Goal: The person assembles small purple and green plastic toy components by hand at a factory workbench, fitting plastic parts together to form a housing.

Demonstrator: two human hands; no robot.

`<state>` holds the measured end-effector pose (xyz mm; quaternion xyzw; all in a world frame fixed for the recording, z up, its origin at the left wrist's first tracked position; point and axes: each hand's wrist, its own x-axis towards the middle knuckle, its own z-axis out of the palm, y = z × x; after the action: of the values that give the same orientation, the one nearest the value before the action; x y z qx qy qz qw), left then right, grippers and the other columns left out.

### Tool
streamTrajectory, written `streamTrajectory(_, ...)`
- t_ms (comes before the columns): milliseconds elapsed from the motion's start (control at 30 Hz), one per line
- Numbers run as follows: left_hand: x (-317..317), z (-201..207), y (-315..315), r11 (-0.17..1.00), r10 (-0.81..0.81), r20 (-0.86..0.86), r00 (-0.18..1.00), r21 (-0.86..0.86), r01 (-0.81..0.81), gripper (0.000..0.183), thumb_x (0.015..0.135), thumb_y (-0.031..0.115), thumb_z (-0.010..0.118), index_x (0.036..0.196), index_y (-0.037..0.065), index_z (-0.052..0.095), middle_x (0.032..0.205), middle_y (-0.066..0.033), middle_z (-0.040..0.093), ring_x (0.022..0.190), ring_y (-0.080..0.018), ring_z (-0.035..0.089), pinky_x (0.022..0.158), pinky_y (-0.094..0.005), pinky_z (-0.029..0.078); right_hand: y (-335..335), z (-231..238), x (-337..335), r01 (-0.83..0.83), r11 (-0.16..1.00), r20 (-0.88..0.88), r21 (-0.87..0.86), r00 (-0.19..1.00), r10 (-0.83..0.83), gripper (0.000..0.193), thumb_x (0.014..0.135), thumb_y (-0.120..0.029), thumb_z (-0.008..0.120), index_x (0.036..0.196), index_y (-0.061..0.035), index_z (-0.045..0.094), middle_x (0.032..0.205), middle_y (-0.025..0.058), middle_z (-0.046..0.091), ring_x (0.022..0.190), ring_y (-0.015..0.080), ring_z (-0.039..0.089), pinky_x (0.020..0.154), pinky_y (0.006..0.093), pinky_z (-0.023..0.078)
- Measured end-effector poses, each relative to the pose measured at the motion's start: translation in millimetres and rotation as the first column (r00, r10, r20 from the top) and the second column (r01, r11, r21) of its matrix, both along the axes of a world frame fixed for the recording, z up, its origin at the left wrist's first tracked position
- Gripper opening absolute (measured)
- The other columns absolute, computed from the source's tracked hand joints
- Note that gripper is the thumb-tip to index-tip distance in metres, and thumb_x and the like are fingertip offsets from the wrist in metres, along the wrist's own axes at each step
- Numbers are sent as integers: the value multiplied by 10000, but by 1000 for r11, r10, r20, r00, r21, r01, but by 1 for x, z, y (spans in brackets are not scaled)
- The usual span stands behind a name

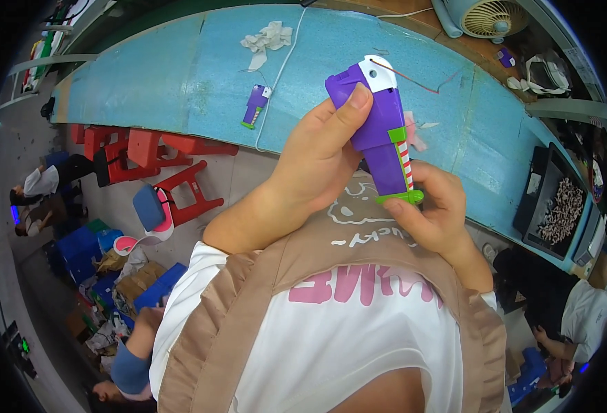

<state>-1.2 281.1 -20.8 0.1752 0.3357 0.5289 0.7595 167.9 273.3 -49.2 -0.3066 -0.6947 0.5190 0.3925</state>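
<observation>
Between both hands, above the near side of the blue table (165,82), is a purple plastic toy part (386,165) with a white rounded top, green trim and a red-and-white striped side. My left hand (331,141) grips its upper body, the thumb pressed just under the white top. My right hand (437,210) pinches the green lower end between thumb and fingers. A thin red wire (406,77) and a dark one come out at the white top. A similar purple toy part (254,106) lies on the table to the left, beside a white cable (286,65).
Crumpled white tissue (267,43) lies at the table's far side. A black bin (555,199) of small dark-and-light pieces stands at the right. A fan (489,19) is at the back right. Red stools (145,148) stand left of the table. Other people are at both sides.
</observation>
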Motion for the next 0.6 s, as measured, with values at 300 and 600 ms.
streamTrajectory(300,1,-9,0,999,42,41,998,11,-42,262,899,310,474,1011,74,500,919,-85,595,872,-180,573,813,-341,439,2,-3,1,122,937,53,328,988,-147,296,625,-85,733,859,17,584,662,83,597,537,210,549,497,285,399)
streamTrajectory(600,0,-15,-8,990,86,60,995,109,-92,537,905,418,363,1259,15,368,1129,-174,534,1018,-238,524,890,-360,403,6,5,1,19,687,250,727,924,-290,474,587,-195,753,1017,-56,610,696,7,551,558,161,495,489,276,346)
